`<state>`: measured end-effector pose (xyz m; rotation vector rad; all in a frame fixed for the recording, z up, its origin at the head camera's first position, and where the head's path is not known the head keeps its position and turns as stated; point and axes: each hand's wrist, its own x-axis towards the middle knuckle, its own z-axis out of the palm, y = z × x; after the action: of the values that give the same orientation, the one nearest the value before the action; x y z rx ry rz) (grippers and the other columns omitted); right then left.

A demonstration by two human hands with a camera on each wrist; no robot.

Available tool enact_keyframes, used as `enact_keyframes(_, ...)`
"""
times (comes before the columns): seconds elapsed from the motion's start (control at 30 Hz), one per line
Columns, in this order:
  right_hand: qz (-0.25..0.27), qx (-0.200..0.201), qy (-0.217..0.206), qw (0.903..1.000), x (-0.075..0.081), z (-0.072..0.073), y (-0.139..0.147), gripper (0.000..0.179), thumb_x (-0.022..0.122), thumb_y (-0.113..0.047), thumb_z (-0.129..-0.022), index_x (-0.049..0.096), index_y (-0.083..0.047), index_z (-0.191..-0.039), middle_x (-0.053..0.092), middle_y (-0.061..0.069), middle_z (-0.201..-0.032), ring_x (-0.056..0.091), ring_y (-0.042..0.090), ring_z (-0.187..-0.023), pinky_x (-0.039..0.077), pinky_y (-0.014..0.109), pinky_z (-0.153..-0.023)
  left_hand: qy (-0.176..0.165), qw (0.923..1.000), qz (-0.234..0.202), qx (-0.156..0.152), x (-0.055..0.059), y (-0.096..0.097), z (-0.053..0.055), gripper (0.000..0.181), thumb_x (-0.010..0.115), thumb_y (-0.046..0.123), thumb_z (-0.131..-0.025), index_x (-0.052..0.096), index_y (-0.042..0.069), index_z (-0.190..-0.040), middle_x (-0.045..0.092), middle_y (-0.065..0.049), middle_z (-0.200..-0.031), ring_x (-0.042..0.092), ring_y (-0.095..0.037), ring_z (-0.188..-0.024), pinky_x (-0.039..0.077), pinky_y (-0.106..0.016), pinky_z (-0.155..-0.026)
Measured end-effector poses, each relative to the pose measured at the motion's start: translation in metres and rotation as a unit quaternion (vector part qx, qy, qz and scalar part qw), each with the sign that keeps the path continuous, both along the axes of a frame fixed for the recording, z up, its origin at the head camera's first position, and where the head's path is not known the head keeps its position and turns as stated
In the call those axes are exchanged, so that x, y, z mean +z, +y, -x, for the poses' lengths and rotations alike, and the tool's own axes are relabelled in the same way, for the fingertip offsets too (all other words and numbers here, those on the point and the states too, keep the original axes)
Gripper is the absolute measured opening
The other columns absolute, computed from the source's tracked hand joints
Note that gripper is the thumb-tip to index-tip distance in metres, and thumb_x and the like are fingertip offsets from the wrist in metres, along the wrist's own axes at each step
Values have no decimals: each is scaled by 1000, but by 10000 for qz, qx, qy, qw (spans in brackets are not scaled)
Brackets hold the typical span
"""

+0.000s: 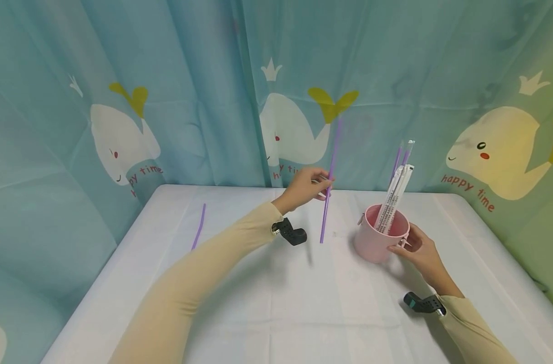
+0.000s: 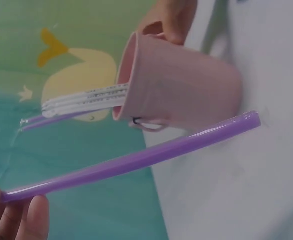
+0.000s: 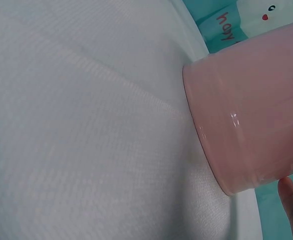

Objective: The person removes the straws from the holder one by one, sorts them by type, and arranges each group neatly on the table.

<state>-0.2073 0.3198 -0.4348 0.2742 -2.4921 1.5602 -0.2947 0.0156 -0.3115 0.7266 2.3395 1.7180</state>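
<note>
My left hand (image 1: 305,189) pinches a long purple straw (image 1: 325,215) around its middle, holding it nearly upright above the table, left of a pink bucket (image 1: 372,242). In the left wrist view the straw's (image 2: 136,161) lower end passes in front of the bucket (image 2: 186,85). My right hand (image 1: 424,253) grips the bucket's right side near its rim, thumb in front. Inside the bucket stand white paper-wrapped sticks (image 1: 393,202) and purple straws (image 1: 407,154) in clear wrap. The right wrist view shows the bucket's base (image 3: 211,130) and some fingertips (image 3: 290,200).
Another purple straw (image 1: 199,227) lies at the left of the white table (image 1: 303,308), its near end hidden by my left forearm. A blue-green curtain (image 1: 203,101) with whale prints hangs behind the table. A small ear (image 1: 360,218) juts from the bucket's left side.
</note>
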Motion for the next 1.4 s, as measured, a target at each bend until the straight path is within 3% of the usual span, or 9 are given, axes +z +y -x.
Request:
enact_keyframes(0.33,-82,-26,-95,9999,2,0,0,70,70,-5,-82,32,4,-141,50,-28,-108,50,-11,-93,44,1,-80,-59,9996,263,123,-1,-28,-13,23,56,11,-94,61,-1,-114,66,-18,-101,67,-24,-88,59,-24,-71)
enact_keyframes(0.7,-223,-106,-188,9995,3,1,1,74,71,-8,-83,29,3,-143,48,-27,-109,48,-12,-94,42,0,-80,-93,9975,545,431,-6,-59,-20,22,57,10,-93,63,0,-111,66,-17,-99,68,-19,-83,59,-26,-70)
enact_keyframes(1.4,-357,-136,-244,9990,1,1,2,72,71,-14,-84,31,-2,-143,47,-28,-110,48,-12,-94,42,-1,-80,-696,9908,712,920,-20,-128,-36,25,56,11,-94,61,-2,-115,62,-25,-108,65,-13,-79,59,-30,-75)
